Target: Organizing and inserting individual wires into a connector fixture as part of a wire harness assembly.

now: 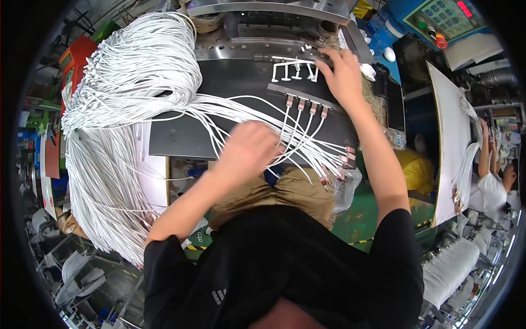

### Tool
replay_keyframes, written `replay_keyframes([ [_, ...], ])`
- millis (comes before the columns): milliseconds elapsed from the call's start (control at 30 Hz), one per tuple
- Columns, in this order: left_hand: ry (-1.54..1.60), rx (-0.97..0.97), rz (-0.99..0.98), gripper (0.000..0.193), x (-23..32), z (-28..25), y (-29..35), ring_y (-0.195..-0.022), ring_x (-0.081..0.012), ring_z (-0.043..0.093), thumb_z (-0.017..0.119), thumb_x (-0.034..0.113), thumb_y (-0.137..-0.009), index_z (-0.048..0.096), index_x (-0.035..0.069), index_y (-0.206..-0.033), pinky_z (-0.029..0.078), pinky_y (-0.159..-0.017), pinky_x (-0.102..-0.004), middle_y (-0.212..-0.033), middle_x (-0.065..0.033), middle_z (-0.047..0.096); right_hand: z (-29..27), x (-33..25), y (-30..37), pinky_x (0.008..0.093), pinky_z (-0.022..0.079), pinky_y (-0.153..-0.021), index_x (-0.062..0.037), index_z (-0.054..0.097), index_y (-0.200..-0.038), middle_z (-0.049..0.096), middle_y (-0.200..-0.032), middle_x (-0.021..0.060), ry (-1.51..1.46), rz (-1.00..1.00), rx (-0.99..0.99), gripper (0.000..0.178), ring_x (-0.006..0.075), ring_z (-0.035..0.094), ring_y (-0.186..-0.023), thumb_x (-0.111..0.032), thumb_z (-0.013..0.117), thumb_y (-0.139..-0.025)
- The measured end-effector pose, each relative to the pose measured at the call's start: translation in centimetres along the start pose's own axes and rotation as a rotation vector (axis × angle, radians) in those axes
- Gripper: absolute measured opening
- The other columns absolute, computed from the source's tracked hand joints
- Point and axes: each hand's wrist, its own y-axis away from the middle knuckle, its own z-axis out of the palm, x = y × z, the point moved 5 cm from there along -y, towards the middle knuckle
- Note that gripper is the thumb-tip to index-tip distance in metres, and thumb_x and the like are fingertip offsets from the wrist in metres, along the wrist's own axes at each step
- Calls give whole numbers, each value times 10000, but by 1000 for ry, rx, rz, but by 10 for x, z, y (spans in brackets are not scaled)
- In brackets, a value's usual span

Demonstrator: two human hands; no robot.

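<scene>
My left hand (249, 145) is smeared by motion over a bunch of white cables (233, 111) on the black work surface (181, 134). Its fingers curl near the strands, but what they grip cannot be made out. My right hand (344, 77) is at the far right of the surface, thumb and index finger apart. Close to its thumb lies a white moulded plastic runner (296, 63) with several short legs. In front of that, several cable ends with copper-coloured connectors (301, 104) sit in a row along a grey metal bar (298, 93). More connector ends (342, 159) hang at the near right edge.
A thick heap of white cables (148, 60) rises at the left and spills down beside the surface. A metal machine bed (246, 50) spans the far side. A blue control panel (446, 19) with a red button stands far right. Another person's arm (484, 148) shows at the right rim.
</scene>
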Motion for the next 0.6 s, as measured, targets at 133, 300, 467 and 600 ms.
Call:
replay_keyframes([
  [133, 25, 47, 74, 169, 26, 30, -18, -984, -254, 593, 698, 177, -838, 636, 85, -965, 500, -838, -362, -1019, -48, 616, -47, -2, 38, 387, 459, -812, -108, 672, -1168, 587, -977, 137, -435, 187, -444, 296, 319, 566, -906, -215, 704, -893],
  [300, -29, -25, 3, 135, 23, 45, -34, -876, -241, 581, 700, 173, -850, 612, 77, -887, 503, -788, -355, -907, -57, 591, -36, -14, 59, 368, 456, -832, -56, 661, -1156, 581, -987, 157, -331, -18, -463, 253, 324, 572, -935, -176, 650, -934],
  [467, -93, -46, -98, 148, -2, 43, -40, -774, -235, 570, 693, 179, -865, 598, 73, -826, 505, -732, -344, -793, -61, 564, -1, -14, 2, 401, 468, -862, -5, 668, -1066, 609, -964, 191, -467, -73, -138, 227, 362, 582, -970, -194, 635, -945],
  [600, -212, -42, -126, 178, -33, 33, -61, -710, -255, 602, 679, 194, -879, 607, 61, -785, 513, -664, -353, -725, -80, 582, 47, 6, -66, 393, 459, -907, -7, 659, -1140, 629, -1103, 178, -454, -21, -79, 324, 354, 605, -1047, -275, 568, -982],
])
